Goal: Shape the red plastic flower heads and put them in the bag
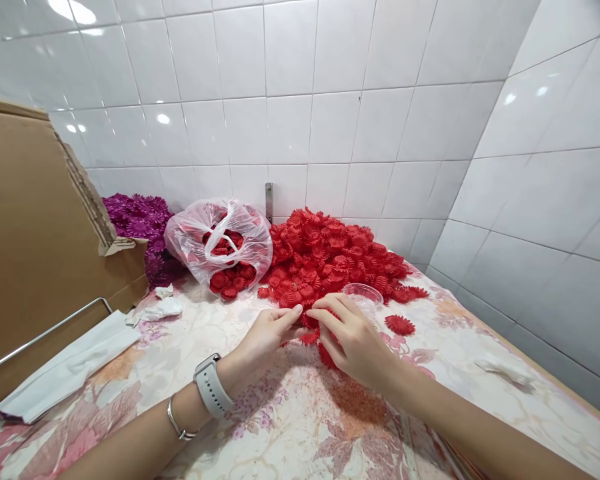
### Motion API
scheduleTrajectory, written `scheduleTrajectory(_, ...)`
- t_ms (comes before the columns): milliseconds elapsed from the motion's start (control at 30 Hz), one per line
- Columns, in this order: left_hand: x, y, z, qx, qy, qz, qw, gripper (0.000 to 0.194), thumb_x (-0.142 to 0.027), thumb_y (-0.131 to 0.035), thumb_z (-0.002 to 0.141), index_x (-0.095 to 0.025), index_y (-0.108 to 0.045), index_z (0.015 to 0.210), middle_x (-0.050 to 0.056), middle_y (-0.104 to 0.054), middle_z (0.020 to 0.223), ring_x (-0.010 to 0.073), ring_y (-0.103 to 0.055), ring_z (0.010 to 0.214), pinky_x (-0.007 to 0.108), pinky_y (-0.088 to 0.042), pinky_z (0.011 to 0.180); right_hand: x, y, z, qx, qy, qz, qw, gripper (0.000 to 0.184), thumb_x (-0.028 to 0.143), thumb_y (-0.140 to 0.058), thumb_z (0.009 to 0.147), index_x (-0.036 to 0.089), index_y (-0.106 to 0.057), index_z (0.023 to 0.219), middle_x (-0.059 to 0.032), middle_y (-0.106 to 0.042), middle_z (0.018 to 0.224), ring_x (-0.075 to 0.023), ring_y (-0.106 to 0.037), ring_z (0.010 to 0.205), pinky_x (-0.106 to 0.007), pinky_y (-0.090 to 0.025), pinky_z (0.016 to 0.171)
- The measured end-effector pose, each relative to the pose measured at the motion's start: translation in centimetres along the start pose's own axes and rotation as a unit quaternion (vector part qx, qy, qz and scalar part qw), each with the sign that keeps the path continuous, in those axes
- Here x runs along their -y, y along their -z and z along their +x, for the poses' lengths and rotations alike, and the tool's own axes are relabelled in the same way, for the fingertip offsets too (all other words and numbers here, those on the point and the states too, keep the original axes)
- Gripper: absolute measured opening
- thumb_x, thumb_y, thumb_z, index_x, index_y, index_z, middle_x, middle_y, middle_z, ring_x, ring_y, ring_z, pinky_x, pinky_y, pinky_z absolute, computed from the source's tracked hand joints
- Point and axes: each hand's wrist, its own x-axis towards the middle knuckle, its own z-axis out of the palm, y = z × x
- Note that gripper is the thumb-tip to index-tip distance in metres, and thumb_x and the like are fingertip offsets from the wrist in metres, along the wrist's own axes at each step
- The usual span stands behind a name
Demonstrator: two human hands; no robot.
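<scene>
In front of a large heap of red artificial flower heads [325, 257], my two hands meet at the fingertips. My left hand [267, 337], with a pale watch and a bracelet on the wrist, pinches a red flower head [309, 339], partly hidden by the fingers. Close against it, my right hand [350, 337] has its thumb and fingers bent together on the same flower. More red petals show under the right palm. A clear plastic tub [364, 293] stands just behind the right hand, and a single red flower head [400, 325] lies to its right.
A tied clear plastic bag [187, 233] of darker red flower heads sits left of the heap. Purple flower heads [143, 227] are piled behind a cardboard box [40, 220]. White paper [70, 370] and crumpled tissue [163, 309] lie on the floral tablecloth [260, 433]. Tiled walls enclose the back and right.
</scene>
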Motion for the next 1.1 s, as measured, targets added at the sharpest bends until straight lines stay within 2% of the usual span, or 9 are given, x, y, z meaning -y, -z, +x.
scheduleTrajectory(233, 0.0, 0.4, 0.4, -0.023, -0.024, -0.001, 0.999, 0.032, -0.042, -0.073, 0.061, -0.012, -0.064, 0.059, 0.002, -0.060, 0.060, 0.0133, -0.054, 0.061, 0.025, -0.042, 0.065, -0.4, 0.1, -1.0, 0.006, 0.070, 0.004, 0.998, 0.025, 0.008, -0.042, 0.084, 0.012, -0.060, 0.101, -0.0168, -0.065, 0.103, -0.0268, -0.057, 0.097, -0.044, -0.051, 0.080)
scheduleTrajectory(367, -0.1, 0.5, 0.6, -0.037, -0.033, -0.002, 0.999, 0.032, -0.042, -0.073, 0.061, -0.012, -0.064, 0.059, 0.003, -0.062, 0.061, 0.0137, -0.055, 0.062, 0.026, -0.043, 0.066, -0.5, 1.2, -0.3, 0.017, -0.071, 0.160, 0.984, 0.027, 0.018, -0.040, 0.088, 0.018, -0.058, 0.108, -0.0150, -0.062, 0.114, -0.0253, -0.059, 0.103, -0.044, -0.050, 0.083)
scheduleTrajectory(433, -0.1, 0.7, 0.7, -0.040, -0.036, 0.000, 0.999, 0.032, -0.042, -0.073, 0.062, -0.011, -0.065, 0.061, 0.003, -0.062, 0.061, 0.0139, -0.056, 0.062, 0.027, -0.043, 0.069, -0.6, 2.1, 0.5, 0.023, -0.199, 0.332, 0.922, 0.034, 0.027, -0.028, 0.093, 0.022, -0.051, 0.118, -0.0121, -0.060, 0.118, -0.0235, -0.060, 0.104, -0.043, -0.050, 0.085)
scheduleTrajectory(567, 0.0, 0.9, 0.8, -0.041, -0.039, 0.003, 0.998, 0.031, -0.042, -0.072, 0.063, -0.012, -0.066, 0.065, 0.003, -0.064, 0.064, 0.0147, -0.057, 0.065, 0.029, -0.044, 0.073, -1.2, 3.5, 1.9, 0.012, -0.326, 0.586, 0.742, 0.051, 0.039, -0.003, 0.093, 0.023, -0.025, 0.136, -0.0149, -0.045, 0.135, -0.0255, -0.060, 0.105, -0.047, -0.051, 0.082)
scheduleTrajectory(700, 0.1, 0.9, 0.8, -0.037, -0.028, 0.007, 0.999, 0.030, -0.041, -0.071, 0.066, -0.011, -0.066, 0.065, 0.006, -0.067, 0.069, 0.0164, -0.059, 0.069, 0.030, -0.044, 0.075, -1.7, 3.8, 2.1, -0.001, -0.372, 0.646, 0.666, 0.054, 0.046, -0.009, 0.092, 0.022, -0.009, 0.140, -0.0176, -0.032, 0.143, -0.0274, -0.059, 0.106, -0.049, -0.049, 0.083)
scheduleTrajectory(800, 0.1, 0.8, 0.7, -0.037, -0.022, 0.009, 0.999, 0.030, -0.041, -0.071, 0.066, -0.011, -0.066, 0.065, 0.007, -0.067, 0.071, 0.0173, -0.060, 0.072, 0.031, -0.044, 0.077, -2.4, 4.4, 2.1, 0.011, -0.363, 0.626, 0.690, 0.060, 0.051, -0.004, 0.090, 0.019, -0.007, 0.140, -0.0196, -0.032, 0.142, -0.0275, -0.058, 0.108, -0.049, -0.050, 0.083)
scheduleTrajectory(933, 0.2, 0.8, 0.8, -0.047, -0.021, 0.011, 0.999, 0.031, -0.042, -0.072, 0.063, -0.012, -0.064, 0.062, 0.006, -0.066, 0.071, 0.0161, -0.059, 0.071, 0.029, -0.044, 0.075, -5.1, 6.2, 2.7, 0.092, -0.330, 0.336, 0.877, 0.051, 0.037, -0.003, 0.093, 0.018, -0.033, 0.130, -0.0155, -0.047, 0.133, -0.0220, -0.057, 0.110, -0.040, -0.054, 0.080)
scheduleTrajectory(1033, 0.5, 1.1, 1.0, -0.055, -0.020, 0.012, 0.998, 0.033, -0.044, -0.074, 0.060, -0.012, -0.064, 0.061, 0.004, -0.065, 0.068, 0.0152, -0.058, 0.070, 0.027, -0.044, 0.074, -7.8, 7.0, 3.2, 0.150, -0.339, 0.230, 0.900, 0.026, 0.025, -0.036, 0.090, 0.016, -0.059, 0.095, -0.0138, -0.062, 0.111, -0.0221, -0.061, 0.100, -0.035, -0.052, 0.082)
scheduleTrajectory(1100, 0.6, 1.2, 1.1, -0.058, -0.019, 0.014, 0.998, 0.034, -0.045, -0.074, 0.059, -0.012, -0.064, 0.061, 0.003, -0.064, 0.066, 0.0145, -0.057, 0.069, 0.027, -0.044, 0.074, -9.2, 6.7, 3.5, 0.227, -0.330, 0.181, 0.898, 0.025, 0.022, -0.041, 0.089, 0.015, -0.063, 0.079, -0.0105, -0.068, 0.090, -0.0196, -0.066, 0.082, -0.033, -0.054, 0.074)
